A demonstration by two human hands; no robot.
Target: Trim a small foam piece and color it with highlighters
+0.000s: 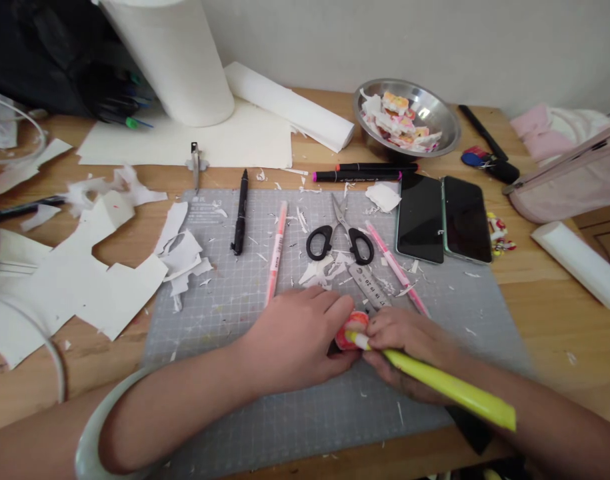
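My left hand (299, 340) is closed around the edge of a small red and orange coloured paper piece (353, 324), holding it over the grey cutting mat (209, 373). In my right hand (409, 347) is a yellow highlighter (449, 387), gripped near its tip. The tip touches the coloured piece or lies just over it. Just beyond the hands are a steel ruler (369, 283), black-handled scissors (341, 233) lying spread, an orange highlighter (277, 253) and a pink highlighter (395, 267).
Cut white paper (119, 280) and scraps lie at the left. A metal bowl (435, 113) with coloured paper pieces stands at the back, near two phones (419, 217). A paper roll (169, 60) stands at the back left; a black pen (241, 213) lies on the mat.
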